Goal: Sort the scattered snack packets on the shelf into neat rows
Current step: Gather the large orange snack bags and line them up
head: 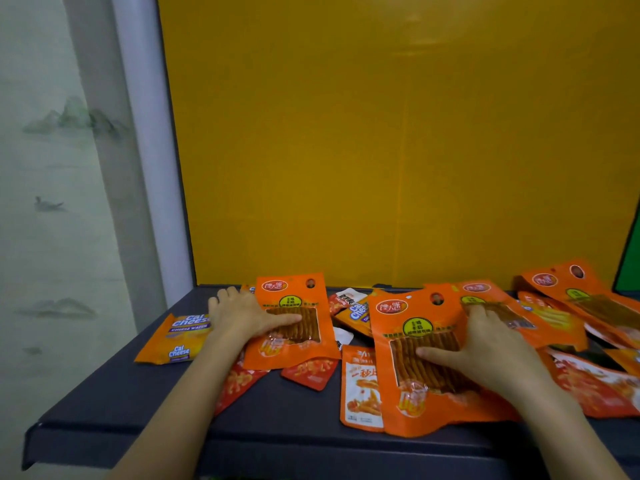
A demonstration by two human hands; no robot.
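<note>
Snack packets lie scattered on a dark grey shelf point(277, 410). My left hand point(239, 317) grips the left edge of an orange stick-snack packet point(298, 327), thumb across its front. My right hand point(491, 351) holds the right edge of a larger-looking orange stick-snack packet point(412, 362) nearer me, thumb on its clear window. More orange stick packets point(585, 299) overlap at the right. A yellow Cal Cheese packet point(176, 341) lies at the far left, and another Cal Cheese packet point(356, 315) sits between the two held packets. Small red packets point(310, 372) and an orange-white packet point(360, 386) lie underneath.
A yellow back panel point(381, 150) closes the shelf behind the packets. A white post point(152, 168) stands at the left and a green panel point(632, 258) at the right. The shelf's front strip and left corner point(104, 410) show bare grey surface.
</note>
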